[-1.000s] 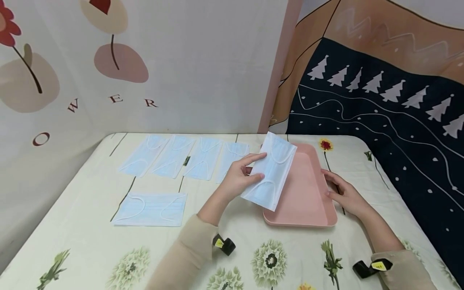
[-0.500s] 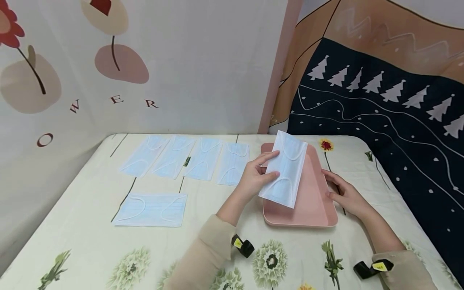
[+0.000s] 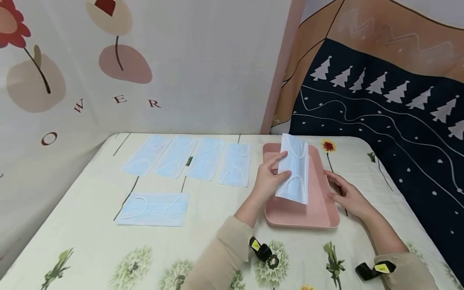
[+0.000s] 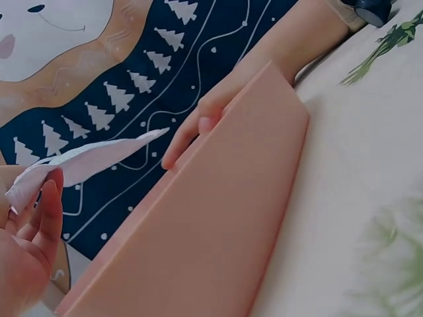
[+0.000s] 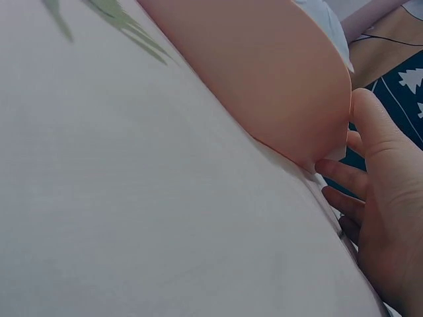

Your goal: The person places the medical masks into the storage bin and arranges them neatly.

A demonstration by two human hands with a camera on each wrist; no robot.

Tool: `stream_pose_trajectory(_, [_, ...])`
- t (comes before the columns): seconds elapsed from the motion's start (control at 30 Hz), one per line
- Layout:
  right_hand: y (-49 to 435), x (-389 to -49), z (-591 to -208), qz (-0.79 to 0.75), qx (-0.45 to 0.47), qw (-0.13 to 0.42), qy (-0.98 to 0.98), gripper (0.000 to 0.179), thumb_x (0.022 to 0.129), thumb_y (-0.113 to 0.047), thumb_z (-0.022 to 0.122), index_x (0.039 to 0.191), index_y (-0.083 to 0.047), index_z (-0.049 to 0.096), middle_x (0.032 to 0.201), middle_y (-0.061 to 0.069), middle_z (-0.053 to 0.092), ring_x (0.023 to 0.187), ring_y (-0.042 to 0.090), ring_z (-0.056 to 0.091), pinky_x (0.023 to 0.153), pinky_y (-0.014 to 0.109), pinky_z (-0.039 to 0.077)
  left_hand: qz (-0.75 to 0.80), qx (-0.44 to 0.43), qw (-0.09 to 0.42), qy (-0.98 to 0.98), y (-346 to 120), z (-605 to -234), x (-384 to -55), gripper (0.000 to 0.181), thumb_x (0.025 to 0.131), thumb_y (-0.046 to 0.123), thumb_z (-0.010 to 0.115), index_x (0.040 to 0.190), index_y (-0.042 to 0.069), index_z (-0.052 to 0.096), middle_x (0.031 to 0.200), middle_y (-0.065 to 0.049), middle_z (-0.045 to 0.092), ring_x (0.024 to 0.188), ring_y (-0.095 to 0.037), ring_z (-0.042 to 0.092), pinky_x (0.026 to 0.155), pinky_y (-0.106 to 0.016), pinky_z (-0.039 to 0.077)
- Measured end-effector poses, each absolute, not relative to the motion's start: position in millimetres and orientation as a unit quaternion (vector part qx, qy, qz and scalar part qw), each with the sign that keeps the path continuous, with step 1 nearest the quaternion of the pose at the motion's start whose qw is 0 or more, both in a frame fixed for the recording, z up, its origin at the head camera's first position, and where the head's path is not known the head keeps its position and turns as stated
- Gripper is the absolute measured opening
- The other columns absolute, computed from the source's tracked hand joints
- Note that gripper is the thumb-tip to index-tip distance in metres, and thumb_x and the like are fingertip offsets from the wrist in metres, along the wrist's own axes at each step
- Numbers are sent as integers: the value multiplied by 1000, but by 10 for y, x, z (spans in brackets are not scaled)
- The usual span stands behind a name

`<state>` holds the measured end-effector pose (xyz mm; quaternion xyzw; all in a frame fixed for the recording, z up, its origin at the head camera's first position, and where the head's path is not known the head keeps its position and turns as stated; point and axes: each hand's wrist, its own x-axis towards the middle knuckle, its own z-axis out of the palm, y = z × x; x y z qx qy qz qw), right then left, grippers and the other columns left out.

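Observation:
A light-blue face mask (image 3: 294,169) with white ear loops is pinched by its left edge between the thumb and fingers of my left hand (image 3: 269,177). It is tilted up over the pink rectangular tray (image 3: 302,217), hiding part of the tray's floor. The left wrist view shows this mask (image 4: 99,155) edge-on, slightly bowed, above the tray's rim. My right hand (image 3: 349,196) rests at the tray's right side. In the right wrist view its thumb lies at the rim of the tray (image 5: 277,86), and the fingertips meet the outer wall lower down.
Several more face masks (image 3: 233,165) lie flat in a row at the back left, loops up. Another mask (image 3: 154,209) lies crosswise nearer the front. A flower-print cloth (image 3: 214,209) covers the table; printed hangings (image 3: 203,72) stand behind and to the right.
My left hand has carried its mask to the right, further over the tray, turning it more upright. The rightmost mask in the back row is now fully in sight. My right hand stays at the tray.

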<state>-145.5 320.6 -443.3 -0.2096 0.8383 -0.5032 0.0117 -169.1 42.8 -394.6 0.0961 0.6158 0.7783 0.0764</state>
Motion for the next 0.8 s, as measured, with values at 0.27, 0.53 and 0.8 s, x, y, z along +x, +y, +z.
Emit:
stream_pose_trajectory(0.27, [3224, -1460, -4450, -494, -233, -1, 838, 64, 93, 4, 57, 149, 1, 28, 137, 34, 37, 125, -9, 33, 98, 7, 27, 770, 75, 63, 630, 578, -4021, -1688, 57, 84, -10, 65, 132, 20, 60, 129, -3, 52, 84, -21, 69, 66, -32, 57])
stream_pose_trajectory(0.53, [3224, -1461, -4452, -502, -237, 0, 832, 63, 93, 5, 57, 149, 1, 28, 135, 34, 38, 124, -8, 34, 98, 8, 28, 749, 59, 54, 658, 687, -4061, -1679, 56, 83, -9, 66, 131, 19, 60, 130, -1, 52, 83, -19, 68, 65, -29, 56])
stream_pose_trajectory(0.8, [3229, -1455, -4457, -503, -232, 4, 833, 63, 93, 4, 57, 149, 0, 27, 135, 34, 38, 123, -9, 35, 97, 7, 28, 683, 39, 33, 729, 743, -4133, -1719, 56, 79, -6, 72, 128, 19, 62, 124, -1, 57, 97, -16, 63, 79, -28, 53])
